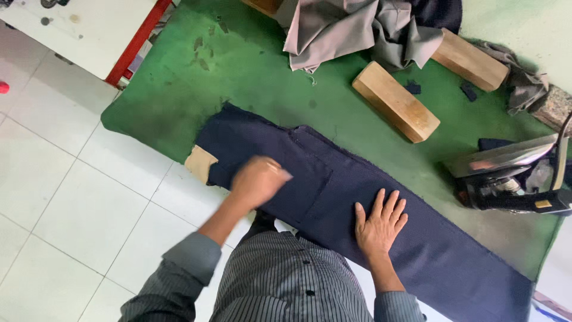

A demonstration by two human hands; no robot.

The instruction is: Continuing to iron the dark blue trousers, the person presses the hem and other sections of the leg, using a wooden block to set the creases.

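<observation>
light: bright, even, soft daylight | shadows: faint | glare: sheen on iron (506,164) plate | blur: left hand (257,180) motion-smeared | focus: right hand (380,223) and surface (256,71) sharp

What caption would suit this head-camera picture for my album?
Left hand and flat right hand press navy trousers on a green pressing table, an iron alongside.

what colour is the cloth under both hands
Dark navy blue cloth, seen in the head view.

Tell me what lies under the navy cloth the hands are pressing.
The navy cloth lies on a green padded table cover, which shows all around it. A tan patch pokes out at its left end. The left hand and right hand rest on top; anything beneath the cloth is hidden.
</observation>
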